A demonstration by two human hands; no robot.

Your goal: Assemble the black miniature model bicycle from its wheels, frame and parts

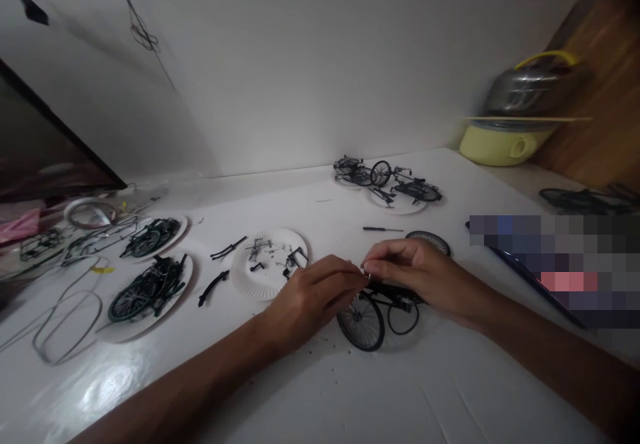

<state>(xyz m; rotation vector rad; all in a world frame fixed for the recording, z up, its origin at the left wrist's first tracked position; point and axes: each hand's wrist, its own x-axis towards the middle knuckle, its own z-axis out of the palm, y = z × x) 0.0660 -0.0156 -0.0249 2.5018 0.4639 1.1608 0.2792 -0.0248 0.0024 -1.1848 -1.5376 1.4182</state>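
Observation:
A black miniature bicycle is on the white table between my hands, its spoked front wheel toward me and another wheel showing behind my right wrist. My left hand is closed over the bicycle's upper front, its fingertips curled on the frame. Just to the right, my right hand pinches a small shiny metal piece, too small to name, against the same spot. Both hands' fingertips nearly meet there, and they hide part of the frame. A thin screwdriver lies behind the hands.
A paper plate at left centre bears small parts. Black curved parts lie beside it. More plates with miniature bicycles stand at left and at the back. A dark phone-like device is at right, near a yellow pot.

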